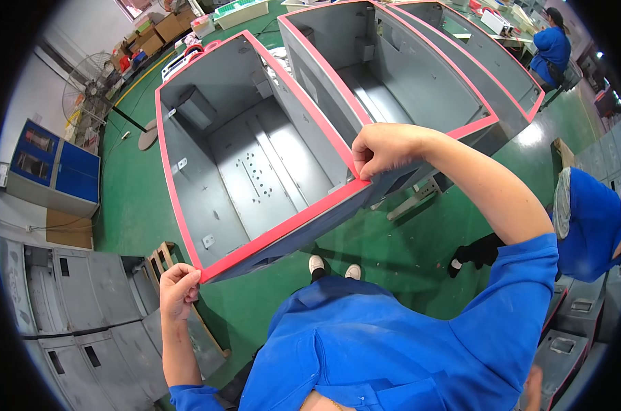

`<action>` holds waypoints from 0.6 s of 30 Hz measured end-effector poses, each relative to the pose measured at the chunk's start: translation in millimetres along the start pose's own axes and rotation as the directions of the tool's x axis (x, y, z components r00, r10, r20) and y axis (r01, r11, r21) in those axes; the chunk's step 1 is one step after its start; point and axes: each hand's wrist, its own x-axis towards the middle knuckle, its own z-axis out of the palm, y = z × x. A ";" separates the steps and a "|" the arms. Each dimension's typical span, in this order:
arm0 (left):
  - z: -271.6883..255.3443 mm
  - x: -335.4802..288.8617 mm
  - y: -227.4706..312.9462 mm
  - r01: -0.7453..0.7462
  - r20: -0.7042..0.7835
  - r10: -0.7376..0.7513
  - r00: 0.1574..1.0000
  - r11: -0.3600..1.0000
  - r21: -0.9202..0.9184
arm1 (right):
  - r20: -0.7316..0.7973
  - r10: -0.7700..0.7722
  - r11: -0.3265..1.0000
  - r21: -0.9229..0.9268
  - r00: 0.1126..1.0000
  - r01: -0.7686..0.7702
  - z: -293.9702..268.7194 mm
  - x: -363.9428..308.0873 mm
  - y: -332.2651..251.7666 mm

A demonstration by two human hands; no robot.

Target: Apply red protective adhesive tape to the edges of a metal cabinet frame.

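A grey metal cabinet shell lies in front of me with its open side up, its rim lined with red tape. Along the near edge runs a strip of red tape. At its left end, by the near left corner, the fingers of my left hand are pinched together on the tape. My right hand is closed at the near right corner, thumb and fingertips on the strip's other end. Whether the strip lies fully flat on the rim I cannot tell. Inside the shell are small brackets and a group of holes.
More red-edged shells stand close on the right. A fan and a blue cabinet are at left, with grey panels on a pallet below. One person is near at right; another sits farther back.
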 end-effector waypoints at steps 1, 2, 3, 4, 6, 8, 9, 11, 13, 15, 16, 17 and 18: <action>-0.3 -0.2 -0.2 0.002 -0.002 -0.002 1.000 1.000 -0.001 | -0.001 -0.003 1.000 0.007 1.000 0.003 0.4 0.9 1.2; -0.6 -0.4 -0.3 0.001 -0.003 -0.001 1.000 1.000 0.001 | -0.002 -0.007 1.000 0.014 1.000 0.007 0.7 1.5 1.8; -0.7 0.0 -0.3 0.000 -0.002 0.000 1.000 1.000 0.002 | -0.006 -0.008 1.000 0.014 1.000 0.009 0.7 0.9 1.6; -0.6 0.3 -0.3 -0.002 0.000 0.002 1.000 1.000 0.004 | -0.010 -0.010 1.000 0.013 1.000 0.010 0.7 0.0 1.3; -0.4 0.2 -0.1 -0.002 0.005 0.002 1.000 1.000 -0.002 | -0.016 -0.013 1.000 0.011 1.000 0.013 0.9 -0.7 0.8; -0.5 -0.5 0.1 -0.001 0.004 0.001 1.000 1.000 -0.005 | -0.020 -0.016 1.000 0.009 1.000 0.017 1.3 0.0 0.4; -0.4 -0.7 0.1 -0.002 0.003 0.002 1.000 1.000 -0.006 | -0.022 -0.017 1.000 0.010 1.000 0.017 1.4 -0.5 0.1; -0.5 -0.8 0.2 -0.005 0.004 0.005 1.000 1.000 -0.005 | -0.024 -0.018 1.000 0.012 1.000 0.018 1.6 -1.4 -0.1; -0.2 0.3 -0.1 -0.010 0.009 0.010 1.000 1.000 -0.003 | -0.043 -0.019 1.000 0.015 0.999 0.020 2.6 -2.9 1.1; -0.4 0.8 -0.5 -0.017 0.007 0.017 1.000 1.000 0.005 | -0.121 -0.048 0.999 0.011 0.991 0.050 5.4 -4.5 4.0; -0.4 0.8 -0.6 -0.021 0.004 0.021 1.000 1.000 0.008 | -0.188 -0.077 0.997 0.004 0.979 0.079 8.5 -5.4 6.7; 0.1 1.0 -0.4 -0.021 0.002 0.021 1.000 1.000 0.007 | -0.255 -0.105 0.994 -0.005 0.961 0.107 12.1 -6.8 9.3; 0.3 1.4 -0.6 -0.021 0.001 0.021 1.000 1.000 0.004 | -0.316 -0.117 0.990 0.040 0.942 0.137 16.2 -7.5 11.3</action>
